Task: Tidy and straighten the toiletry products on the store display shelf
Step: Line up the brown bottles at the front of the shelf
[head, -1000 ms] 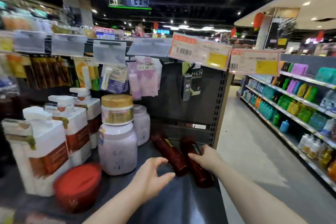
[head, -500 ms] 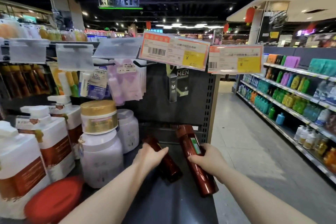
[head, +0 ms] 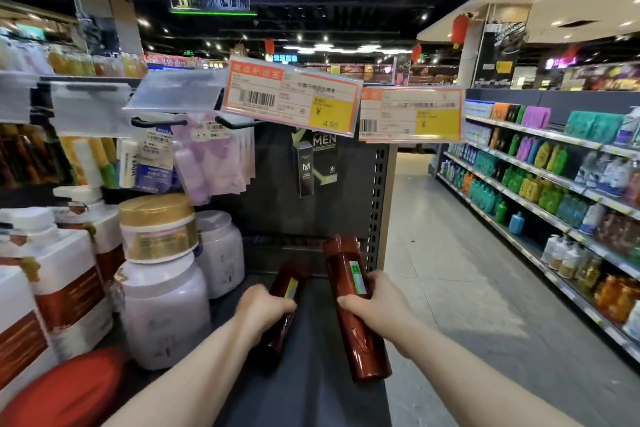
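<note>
Head view: two hands, two bottles.
Left hand (head: 265,308): wrapped around dark red bottle (head: 285,291), 6 o'clock on shelf (head: 311,374).
Right hand (head: 372,308): wrapped around brighter red bottle (head: 353,288), 5 o'clock, tilted up.

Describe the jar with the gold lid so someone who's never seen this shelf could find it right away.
Start at the dark display shelf on the left of the aisle, where white pump bottles stand along the left side. Just right of them, the gold-lidded jar sits stacked on a pale lilac jar. It is the only jar with a shiny gold lid and band; its neighbours have plain lilac lids.
</note>
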`<state>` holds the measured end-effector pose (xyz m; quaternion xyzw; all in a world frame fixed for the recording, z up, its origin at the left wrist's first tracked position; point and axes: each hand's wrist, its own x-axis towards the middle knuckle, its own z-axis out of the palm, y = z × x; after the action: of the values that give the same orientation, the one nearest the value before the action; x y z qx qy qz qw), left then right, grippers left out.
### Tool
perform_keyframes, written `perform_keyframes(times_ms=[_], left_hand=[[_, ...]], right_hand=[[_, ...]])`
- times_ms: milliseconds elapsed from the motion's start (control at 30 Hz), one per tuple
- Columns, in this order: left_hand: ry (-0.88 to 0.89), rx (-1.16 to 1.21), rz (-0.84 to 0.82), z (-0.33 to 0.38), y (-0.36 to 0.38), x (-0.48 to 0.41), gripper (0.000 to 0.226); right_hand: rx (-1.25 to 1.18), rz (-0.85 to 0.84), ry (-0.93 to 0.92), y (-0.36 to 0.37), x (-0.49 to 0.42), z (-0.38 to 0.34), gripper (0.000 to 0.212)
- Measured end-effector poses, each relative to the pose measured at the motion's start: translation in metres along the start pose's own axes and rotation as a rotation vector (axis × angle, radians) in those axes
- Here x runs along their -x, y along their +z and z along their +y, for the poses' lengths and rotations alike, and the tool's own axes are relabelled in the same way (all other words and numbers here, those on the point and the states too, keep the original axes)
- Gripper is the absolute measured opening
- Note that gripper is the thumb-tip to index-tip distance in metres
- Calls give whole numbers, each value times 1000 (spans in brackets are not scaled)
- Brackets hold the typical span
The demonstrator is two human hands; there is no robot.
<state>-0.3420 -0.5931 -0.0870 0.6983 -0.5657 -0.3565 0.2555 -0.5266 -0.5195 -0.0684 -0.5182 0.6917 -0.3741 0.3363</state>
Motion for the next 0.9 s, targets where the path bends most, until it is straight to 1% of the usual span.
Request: perform_keyframes(times_ms=[33,200,300,367,533,633,733,833,900], left_hand=[[13,74,-5,-5,-2,7,58],[150,337,67,-22,-15,40,61],[183,474,110,-27,-29,61,71],[197,506,138,-32,-39,76,73],[234,610,206,-46,-57,115,58],[235,637,222,-57,-68,138,58],[247,646,242,-71,-80,159,49],[253,690,262,-88,-95,180,52],[249,745,269,-102,-109,193,57]], right_hand=[[-7,-11,-13,1,2,-2,73],[-117,-38,-76,7,17,-11,63],[-222,-73,-129,10,27,-17,57],[-270,-103,-166,12,35,-24,56],[-339,-140,-262,24,50,-39,52],[-368,-195,-320,35,63,-46,48],[-419,-230,-341,51,78,-53,40],[-458,-259,-340,73,97,-65,42],[-456,-283,-348,89,113,-77,36]])
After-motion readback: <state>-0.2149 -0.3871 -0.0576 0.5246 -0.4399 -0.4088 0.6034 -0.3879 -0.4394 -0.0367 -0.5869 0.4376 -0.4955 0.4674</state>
